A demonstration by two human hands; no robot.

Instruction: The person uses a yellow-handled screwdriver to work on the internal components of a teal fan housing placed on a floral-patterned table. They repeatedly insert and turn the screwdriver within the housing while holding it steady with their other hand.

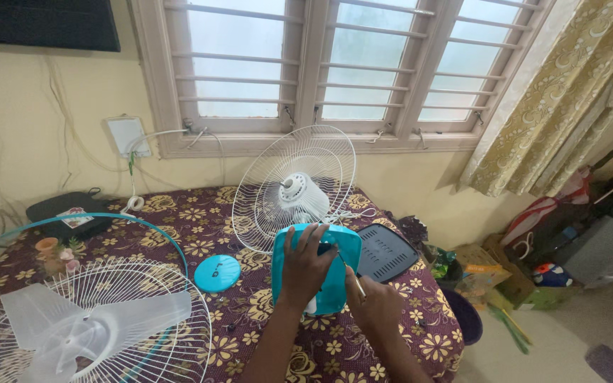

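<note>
Steadying the turquoise fan motor housing [324,273] near the table's right edge, the left hand [306,266] is spread flat over its rear face, while a thin screwdriver [352,279] is gripped in the right hand [374,305]. A screw on the housing appears to be worked; precise tip seating is called for next. Behind it, the white rear grille [271,181] is propped upright. The front grille [108,312] with its clear blade [72,330] is cut off at the lower-left corner. The screw itself is hidden.
</note>
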